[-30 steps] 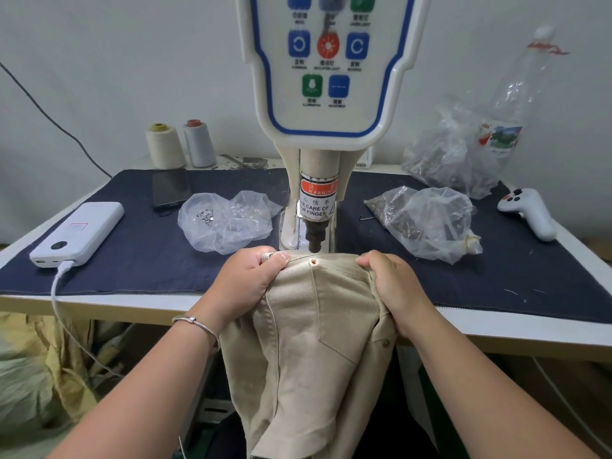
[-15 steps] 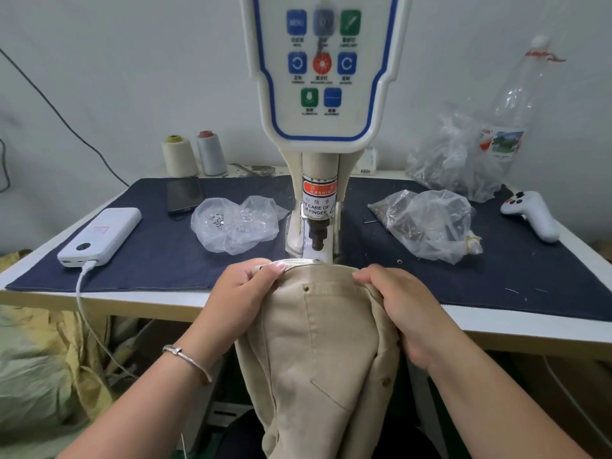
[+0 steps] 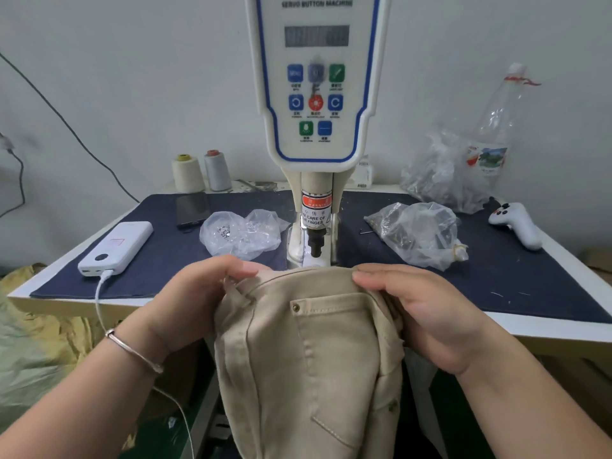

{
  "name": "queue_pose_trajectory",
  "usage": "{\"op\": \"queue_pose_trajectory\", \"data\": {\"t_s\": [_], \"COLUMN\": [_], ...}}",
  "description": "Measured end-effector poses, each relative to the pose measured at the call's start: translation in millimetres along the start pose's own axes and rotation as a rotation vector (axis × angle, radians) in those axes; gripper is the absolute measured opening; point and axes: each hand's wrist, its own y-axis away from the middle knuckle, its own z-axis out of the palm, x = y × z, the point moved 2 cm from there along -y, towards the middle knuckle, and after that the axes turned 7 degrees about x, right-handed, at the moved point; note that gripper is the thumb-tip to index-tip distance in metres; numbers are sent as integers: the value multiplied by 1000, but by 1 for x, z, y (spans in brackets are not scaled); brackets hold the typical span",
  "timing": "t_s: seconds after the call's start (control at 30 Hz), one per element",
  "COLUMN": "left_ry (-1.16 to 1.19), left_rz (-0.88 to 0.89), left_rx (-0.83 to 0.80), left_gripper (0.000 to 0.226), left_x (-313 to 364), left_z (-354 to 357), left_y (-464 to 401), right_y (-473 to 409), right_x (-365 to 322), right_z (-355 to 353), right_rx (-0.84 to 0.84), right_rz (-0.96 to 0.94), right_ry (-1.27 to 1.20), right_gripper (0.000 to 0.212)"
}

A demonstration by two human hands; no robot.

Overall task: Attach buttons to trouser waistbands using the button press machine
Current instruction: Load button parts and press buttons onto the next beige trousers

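Head view: left hand (image 3: pixel 195 293) and right hand (image 3: pixel 427 313) pinching beige trousers (image 3: pixel 308 359) below button machine (image 3: pixel 316 94).

A white power bank (image 3: pixel 116 247), dark phone (image 3: pixel 193 209), two thread cones (image 3: pixel 201 171), a clear bottle (image 3: pixel 495 127) and white controller (image 3: pixel 516 224) lie on the table (image 3: pixel 546 332).

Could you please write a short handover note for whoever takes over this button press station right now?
Left hand and right hand each grip the top edge of the beige trousers, one on each side, just in front of the button press machine.
The punch stands raised, above and behind the fabric edge.
Done: one metal rivet sits at the pocket corner.
Left: slide the waistband under the punch and press the button. Bags of small metal parts lie beside the machine.
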Motion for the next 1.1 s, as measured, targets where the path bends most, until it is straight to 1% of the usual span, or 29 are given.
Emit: {"op": "queue_pose_trajectory", "data": {"t_s": [0.03,0.07,0.17,0.2,0.27,0.3,0.33,0.37,0.4,0.43,0.47,0.53,0.57,0.6,0.67,0.73,0.77,0.83,0.9,0.93,1.0,1.1], "left_ry": [-79,-168,-417,-490,-577,-584,-578,-569,-559,-543,-504,-383,-321,-263,-160,-100,-92,-99,-133,-155,-198,-220], "left_rz": [32,73,108,113,80,46,9,-18,-38,-48,-67,-117,-130,-136,-141,-146,-150,-157,-166,-164,-155,-139], "left_rx": [-62,-101,-151,-166,-185,-193,-204,-223,-244,-273,-297,-327,-340,-352,-368,-385,-392,-402,-390,-388,-395,-335], "left_gripper": [46,45,54,54,53,54,54,49,39,28,20,12,10,10,11,21,20,10,6,9,24,46], "left_x": [6,12,25,27,30,30,30,30,31,30,30,28,27,27,27,28,28,26,24,24,23,17], "left_z": [4,9,27,34,45,48,50,51,52,52,52,50,49,47,41,35,32,28,27,28,30,33], "left_y": [2,5,7,7,7,7,6,6,5,5,5,5,5,6,8,10,10,11,11,11,11,6], "right_y": [2,4,8,10,13,13,14,13,13,13,13,15,17,18,18,14,12,7,2,0,-3,-9], "right_x": [-2,-3,-3,-3,-7,-10,-12,-14,-16,-17,-17,-16,-15,-11,-4,2,3,4,2,2,2,9], "right_z": [4,7,17,20,24,24,23,21,18,15,10,-1,-5,-9,-15,-20,-21,-23,-22,-20,-13,-5], "right_rx": [-17,-33,-90,-112,-126,-127,-134,-144,-155,-171,-196,-261,-295,-320,-312,-271,-247,-204,-176,-168,-139,-18], "right_rz": [11,20,50,46,14,-4,-16,-21,-24,-23,-22,12,31,43,54,52,58,87,110,115,120,91], "right_ry": [1,11,105,162,276,326,372,413,453,498,545,628,660,699,747,645,530,277,110,68,55,78], "right_gripper": [22,25,35,33,18,12,13,14,12,15,23,38,40,38,30,23,23,30,35,36,35,29]}}
